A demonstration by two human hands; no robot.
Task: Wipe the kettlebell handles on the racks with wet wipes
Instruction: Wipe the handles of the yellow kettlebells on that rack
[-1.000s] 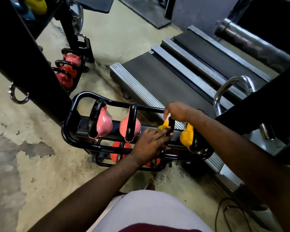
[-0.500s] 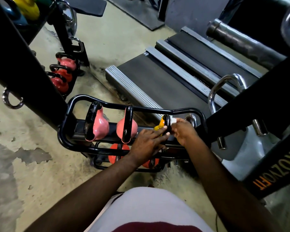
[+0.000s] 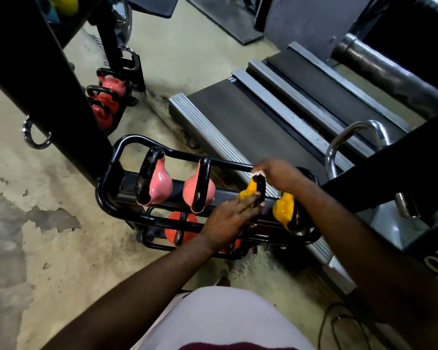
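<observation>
Our right hand (image 3: 276,174) pinches the wipe (image 3: 258,173) against the top of the handle (image 3: 261,190). Our left hand (image 3: 225,219) lays straight fingers on the kettlebell (image 3: 246,195). It sits on the rack (image 3: 134,137), upper tier, a pink bell (image 3: 189,192) to its left, a yellow bell (image 3: 285,208) to its right. We judge it heavy and rigid, the wipe limp and slick: wrap it round the handle's arch.

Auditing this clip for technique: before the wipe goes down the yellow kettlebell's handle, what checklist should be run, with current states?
1. Wet wipe pinched in right hand: ok.
2. Wet wipe on the handle of the yellow kettlebell: ok, at its top.
3. Left hand steadying that kettlebell: ok, straight fingers press its side.
4. Kettlebell seated on rack: ok.
5. Wet wipe moist enough: cannot tell.
</observation>
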